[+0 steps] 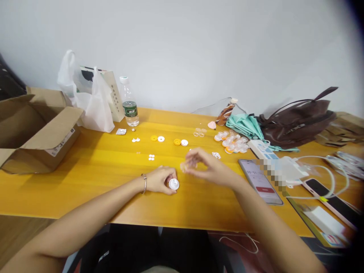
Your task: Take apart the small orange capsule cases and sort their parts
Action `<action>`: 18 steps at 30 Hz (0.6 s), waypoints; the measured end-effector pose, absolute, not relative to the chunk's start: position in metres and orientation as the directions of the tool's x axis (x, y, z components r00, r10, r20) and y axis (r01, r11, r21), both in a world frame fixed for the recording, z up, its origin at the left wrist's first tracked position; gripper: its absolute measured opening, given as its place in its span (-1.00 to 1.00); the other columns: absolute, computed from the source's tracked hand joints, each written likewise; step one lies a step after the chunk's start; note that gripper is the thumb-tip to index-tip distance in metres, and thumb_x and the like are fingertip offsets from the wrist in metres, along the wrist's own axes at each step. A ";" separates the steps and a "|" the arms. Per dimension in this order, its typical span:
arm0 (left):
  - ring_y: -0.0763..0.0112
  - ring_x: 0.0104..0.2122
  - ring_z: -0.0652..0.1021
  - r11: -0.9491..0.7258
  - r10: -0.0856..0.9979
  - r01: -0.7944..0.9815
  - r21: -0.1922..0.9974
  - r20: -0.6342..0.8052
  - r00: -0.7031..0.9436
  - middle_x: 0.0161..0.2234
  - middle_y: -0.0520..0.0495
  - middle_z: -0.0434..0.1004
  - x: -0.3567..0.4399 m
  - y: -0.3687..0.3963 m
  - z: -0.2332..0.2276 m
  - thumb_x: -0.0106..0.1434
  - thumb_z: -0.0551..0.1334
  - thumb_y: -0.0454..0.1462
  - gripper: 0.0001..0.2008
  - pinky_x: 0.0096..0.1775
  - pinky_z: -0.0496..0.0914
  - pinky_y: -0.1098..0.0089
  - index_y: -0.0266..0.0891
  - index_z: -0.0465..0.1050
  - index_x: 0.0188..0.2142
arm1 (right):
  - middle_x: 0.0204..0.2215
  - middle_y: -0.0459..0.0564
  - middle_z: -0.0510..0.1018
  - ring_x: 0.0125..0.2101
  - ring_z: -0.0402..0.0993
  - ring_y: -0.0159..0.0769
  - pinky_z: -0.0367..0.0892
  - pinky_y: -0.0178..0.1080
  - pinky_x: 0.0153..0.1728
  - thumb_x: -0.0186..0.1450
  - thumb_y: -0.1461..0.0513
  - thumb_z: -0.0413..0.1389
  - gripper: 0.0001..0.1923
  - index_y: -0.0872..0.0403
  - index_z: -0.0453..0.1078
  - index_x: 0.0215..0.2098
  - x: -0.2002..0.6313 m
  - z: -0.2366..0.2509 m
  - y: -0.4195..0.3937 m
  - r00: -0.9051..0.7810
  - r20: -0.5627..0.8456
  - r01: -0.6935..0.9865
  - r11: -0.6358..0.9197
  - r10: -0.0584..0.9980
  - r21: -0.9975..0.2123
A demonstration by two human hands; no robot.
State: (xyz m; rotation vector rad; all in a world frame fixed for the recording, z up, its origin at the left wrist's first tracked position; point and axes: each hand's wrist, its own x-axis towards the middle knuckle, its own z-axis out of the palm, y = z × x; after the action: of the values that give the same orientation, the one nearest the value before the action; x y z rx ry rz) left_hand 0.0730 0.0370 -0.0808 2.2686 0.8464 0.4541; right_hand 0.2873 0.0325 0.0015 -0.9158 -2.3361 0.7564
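My left hand [160, 180] rests on the yellow table [93, 178] with its fingers closed around a small white round disc [173, 184]. A bracelet sits on that wrist. Just to the right and slightly above the table, my right hand [206, 167] pinches a small clear plastic piece [185, 165] between its fingertips, blurred. Farther back lie yellow and white discs [181, 142], another such pair [157, 138] and a pile of clear and orange pieces [232, 143].
An open cardboard box [34, 129] stands at the left, with a white plastic bag [91, 98] and a water bottle [129, 102] behind. A brown bag [298, 121], teal cloth [246, 125], power strip [263, 149], phones [260, 181] and white cables [327, 172] crowd the right.
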 end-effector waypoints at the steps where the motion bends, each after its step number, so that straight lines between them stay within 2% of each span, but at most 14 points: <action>1: 0.54 -0.51 0.34 -0.575 0.676 0.443 0.688 0.095 0.730 -0.50 0.11 0.37 0.073 0.037 -0.081 -0.10 0.36 -0.16 -0.68 -0.41 0.19 0.51 -0.25 0.32 -0.40 | -0.29 -0.02 0.46 -0.31 0.40 -0.34 0.34 -0.24 -0.25 0.21 0.14 0.09 -0.69 0.07 0.22 -0.12 0.293 0.000 0.049 -0.552 0.315 0.472 0.601 0.772 -0.645; 4: 0.55 -0.50 0.34 -0.590 0.668 0.434 0.681 0.110 0.736 -0.48 0.10 0.39 0.072 0.038 -0.081 -0.10 0.37 -0.16 -0.67 -0.39 0.19 0.50 -0.25 0.31 -0.39 | -0.26 0.03 0.48 -0.26 0.41 -0.28 0.32 -0.19 -0.21 0.20 0.10 0.09 -0.69 0.09 0.28 -0.15 0.306 -0.008 0.113 -0.343 0.450 0.675 0.549 0.825 -0.493; 5: 0.55 -0.50 0.33 -0.591 0.665 0.429 0.683 0.111 0.738 -0.48 0.10 0.39 0.072 0.038 -0.081 -0.09 0.36 -0.16 -0.67 -0.39 0.19 0.50 -0.25 0.31 -0.39 | -0.23 0.05 0.48 -0.22 0.40 -0.25 0.31 -0.18 -0.18 0.22 0.13 0.07 -0.69 0.11 0.29 -0.12 0.309 -0.012 0.134 -0.323 0.452 0.756 0.514 0.832 -0.405; 7: 0.55 -0.50 0.33 -0.591 0.660 0.421 0.688 0.112 0.743 -0.48 0.10 0.38 0.072 0.038 -0.080 -0.08 0.36 -0.15 -0.67 -0.40 0.18 0.50 -0.25 0.31 -0.39 | -0.16 0.10 0.48 -0.12 0.35 -0.18 0.24 -0.15 -0.10 0.21 0.16 0.08 -0.69 0.13 0.34 -0.11 0.311 -0.020 0.170 -0.349 0.375 0.895 0.424 0.859 -0.139; 11: 0.55 -0.51 0.32 -0.592 0.652 0.412 0.692 0.111 0.750 -0.49 0.11 0.36 0.071 0.038 -0.081 -0.08 0.36 -0.12 -0.66 -0.40 0.18 0.51 -0.24 0.31 -0.38 | -0.03 0.18 0.41 0.01 0.21 -0.01 0.11 -0.03 -0.01 0.13 0.23 0.16 -0.70 0.13 0.43 -0.15 0.310 -0.034 0.203 -0.343 0.343 0.927 0.375 0.875 -0.030; 18: 0.55 -0.50 0.32 -0.594 0.652 0.415 0.689 0.111 0.750 -0.49 0.11 0.35 0.071 0.039 -0.081 -0.07 0.36 -0.12 -0.65 -0.39 0.17 0.49 -0.24 0.31 -0.37 | -0.04 0.18 0.40 0.01 0.18 -0.01 0.05 -0.02 0.01 0.11 0.21 0.16 -0.67 0.12 0.45 -0.15 0.312 -0.048 0.213 -0.329 0.341 0.939 0.342 0.881 0.023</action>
State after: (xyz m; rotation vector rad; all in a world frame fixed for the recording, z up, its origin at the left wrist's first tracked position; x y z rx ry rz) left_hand 0.0709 0.0389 -0.0814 2.2854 0.7972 0.4681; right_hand 0.3119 0.2125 -0.0475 -1.6317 -2.3402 -0.3150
